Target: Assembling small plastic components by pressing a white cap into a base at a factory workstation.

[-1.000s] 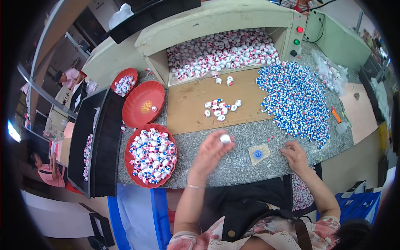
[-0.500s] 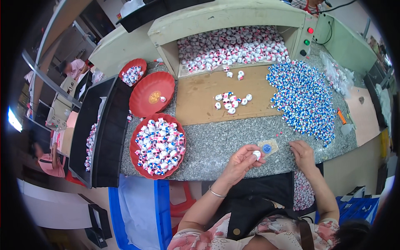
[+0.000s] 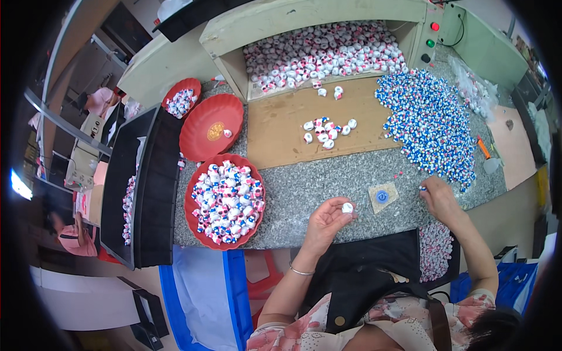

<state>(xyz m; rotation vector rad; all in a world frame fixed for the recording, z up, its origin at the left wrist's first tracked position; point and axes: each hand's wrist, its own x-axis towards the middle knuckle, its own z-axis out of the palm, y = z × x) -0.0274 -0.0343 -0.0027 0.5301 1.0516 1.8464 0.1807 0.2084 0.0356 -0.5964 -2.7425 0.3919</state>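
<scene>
My left hand (image 3: 325, 221) pinches a small white rounded piece (image 3: 348, 208) between thumb and fingers, just above the speckled worktop. My right hand (image 3: 442, 199) is closed at the fingertips on a tiny blue-and-white piece (image 3: 422, 188), close to the front of the blue heap (image 3: 427, 120). Between the hands lies a small tan pad (image 3: 377, 206) bearing a round blue fixture (image 3: 382, 196). Several white-and-pink pieces (image 3: 329, 133) lie loose on a brown cardboard sheet (image 3: 275, 146) farther back.
A red scalloped bowl (image 3: 188, 217) at left is heaped with white, pink and blue pieces. Behind it stands another red bowl (image 3: 199, 131) with one piece. A black bin (image 3: 158, 193) is farther left. White-and-pink pieces fill a pale hooded box (image 3: 316, 38) at the back.
My left hand has drawn left, away from the pad, with the white piece. My right hand has moved up and right, and a tiny blue-and-white piece now shows at its fingertips.
</scene>
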